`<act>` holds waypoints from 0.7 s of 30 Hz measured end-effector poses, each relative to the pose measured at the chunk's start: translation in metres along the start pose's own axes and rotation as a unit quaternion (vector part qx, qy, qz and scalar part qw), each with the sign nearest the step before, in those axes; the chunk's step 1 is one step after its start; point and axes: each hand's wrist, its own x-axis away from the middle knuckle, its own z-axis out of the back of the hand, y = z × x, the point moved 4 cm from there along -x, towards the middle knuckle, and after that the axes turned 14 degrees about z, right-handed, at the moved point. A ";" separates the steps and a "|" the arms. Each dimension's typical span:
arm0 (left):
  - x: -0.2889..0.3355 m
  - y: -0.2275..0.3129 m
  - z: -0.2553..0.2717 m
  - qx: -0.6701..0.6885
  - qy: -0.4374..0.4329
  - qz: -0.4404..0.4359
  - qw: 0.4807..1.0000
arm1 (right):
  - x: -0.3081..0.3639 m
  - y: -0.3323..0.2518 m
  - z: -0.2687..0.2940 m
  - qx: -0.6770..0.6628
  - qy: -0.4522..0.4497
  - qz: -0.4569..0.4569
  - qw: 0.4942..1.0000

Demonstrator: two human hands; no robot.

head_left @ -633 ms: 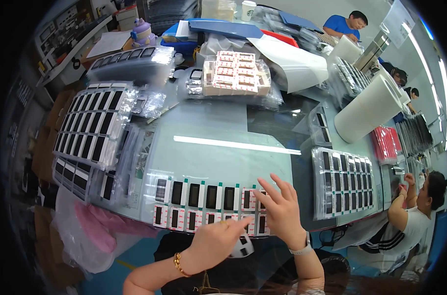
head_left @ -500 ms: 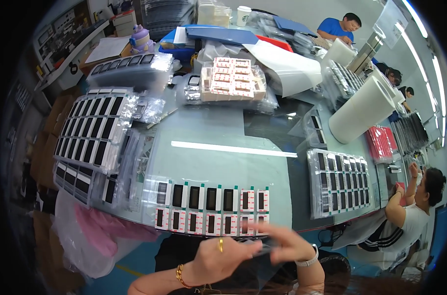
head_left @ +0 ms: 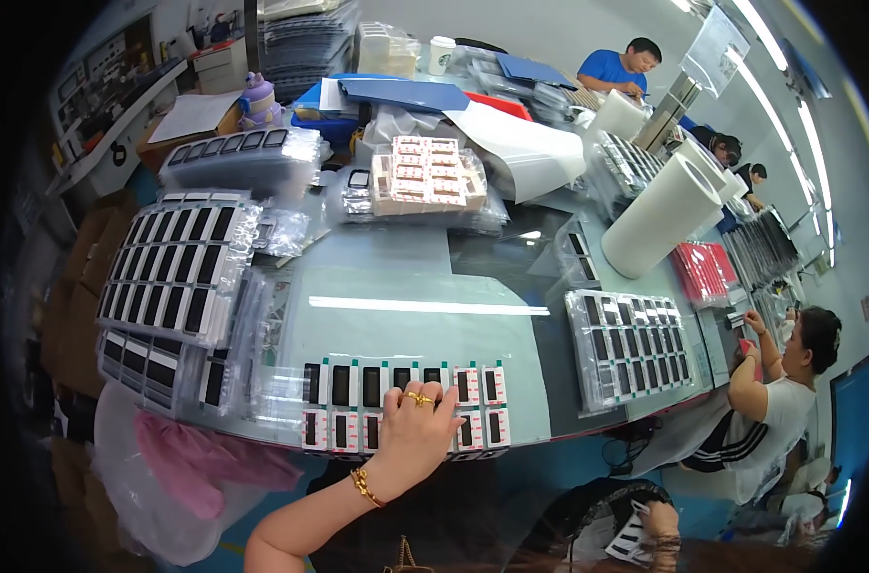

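Note:
My left hand (head_left: pixel 417 430) lies over two rows of small flat rectangular frames with dark windows. Its fingers are bent but apart, touching the middle pieces and partly hiding them. Most upper-row pieces, such as the dark-windowed piece (head_left: pixel 341 385), have green tabs at the top. A lower-row piece (head_left: pixel 346 431) has a white surround with red print. At the lower right, my right hand (head_left: pixel 659 520) is over a black bag (head_left: pixel 587 506), its fingers closed. A white strip with dark slots (head_left: pixel 628 542) shows beside it; whether the hand grips it is unclear.
Stacked trays of dark-windowed pieces (head_left: pixel 172 267) stand at the left, another tray stack (head_left: pixel 630 349) at the right. Behind are a pile of red-printed sheets (head_left: pixel 427 174) and a large white roll (head_left: pixel 662 215). A co-worker (head_left: pixel 778 401) sits at the right; others work farther back.
My hands have separated from near the table's front edge. The left moved up onto the rows; the right moved down and right to the black bag. The view has shifted slightly.

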 end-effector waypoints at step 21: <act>0.052 -0.080 0.083 0.118 0.098 0.073 0.986 | -0.071 -0.310 0.261 -0.343 0.171 0.454 0.804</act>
